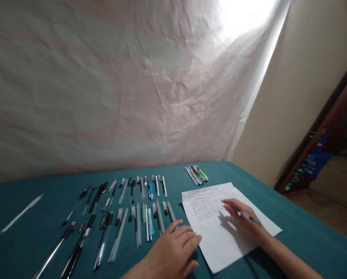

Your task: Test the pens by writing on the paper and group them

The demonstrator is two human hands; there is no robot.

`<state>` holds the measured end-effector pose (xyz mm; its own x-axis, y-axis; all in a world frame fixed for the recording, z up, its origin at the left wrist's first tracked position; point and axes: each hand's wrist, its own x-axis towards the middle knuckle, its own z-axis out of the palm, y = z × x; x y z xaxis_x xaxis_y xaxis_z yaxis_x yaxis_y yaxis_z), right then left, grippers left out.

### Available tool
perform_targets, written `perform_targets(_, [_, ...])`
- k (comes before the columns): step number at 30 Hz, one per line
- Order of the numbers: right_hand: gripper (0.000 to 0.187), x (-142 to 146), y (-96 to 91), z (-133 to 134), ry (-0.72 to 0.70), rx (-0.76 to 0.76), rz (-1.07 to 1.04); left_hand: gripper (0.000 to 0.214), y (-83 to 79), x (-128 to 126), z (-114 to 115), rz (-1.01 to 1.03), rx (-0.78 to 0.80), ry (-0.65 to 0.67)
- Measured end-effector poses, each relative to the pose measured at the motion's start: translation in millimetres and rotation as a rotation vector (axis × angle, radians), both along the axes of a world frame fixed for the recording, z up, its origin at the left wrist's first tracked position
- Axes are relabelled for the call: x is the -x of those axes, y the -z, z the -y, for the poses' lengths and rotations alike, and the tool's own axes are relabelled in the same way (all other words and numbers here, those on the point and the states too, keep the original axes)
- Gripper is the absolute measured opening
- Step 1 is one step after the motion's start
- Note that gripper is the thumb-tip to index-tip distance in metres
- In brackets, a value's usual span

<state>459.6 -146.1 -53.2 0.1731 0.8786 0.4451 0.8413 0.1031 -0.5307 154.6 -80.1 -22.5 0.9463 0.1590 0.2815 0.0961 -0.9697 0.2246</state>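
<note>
My right hand [243, 219] is closed around a pen [254, 220] and hovers over the paper sheets [228, 244], casting a shadow on them. Rows of small handwriting, too blurred to read, fill the upper part of the top sheet. Palm down, my left hand [173, 248] is beside the sheets' left edge, its fingers a little bent and apart, holding nothing. Just beyond it lie clear pen barrels [160, 219] with caps off, and a light-blue patterned pen [150, 224].
Several pens, barrels and caps lie in two rows on the green tablecloth [103, 178]. A bundle of pens [196, 175], one bright green, sits behind the paper. A white stick-like thing [16, 217] is at far left. A pale sheet [118, 85] hangs behind the table.
</note>
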Motion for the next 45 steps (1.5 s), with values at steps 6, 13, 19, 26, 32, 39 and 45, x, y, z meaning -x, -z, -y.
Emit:
perform_targets(6, [0.02,70.3,-6.3,-21.5,-0.292,-0.002,0.488,0.045,15.3,-6.3,-3.7,0.192,-0.211,0.058])
perform_targets(13, [0.01,131.5,-21.7,-75.7,-0.339,-0.144,0.712,0.055,15.8,-2.1,-6.8,0.318,-0.26,-0.05])
perform_targets(19, [0.01,149.0,-23.4,-91.9,-0.304,-0.204,0.739,0.039,16.3,1.5,-9.8,0.38,-0.204,-0.146])
perform_targets(26, [0.014,149.0,-23.6,-88.6,-0.285,-0.221,0.653,0.031,18.5,-0.5,-8.1,0.387,-0.193,-0.164])
perform_targets(32, [0.04,143.5,-19.6,-90.1,-0.299,-0.076,0.093,0.019,18.8,4.8,-11.5,0.367,-0.002,-0.204])
perform_targets(39, [0.031,156.7,-42.1,-80.6,-0.461,0.304,-0.726,0.029,10.3,7.0,-9.7,0.211,0.128,-0.334])
perform_targets(45, [0.035,134.5,-46.9,-116.8,-0.271,0.249,-0.401,0.045,8.8,8.0,-7.0,0.258,0.08,-0.381])
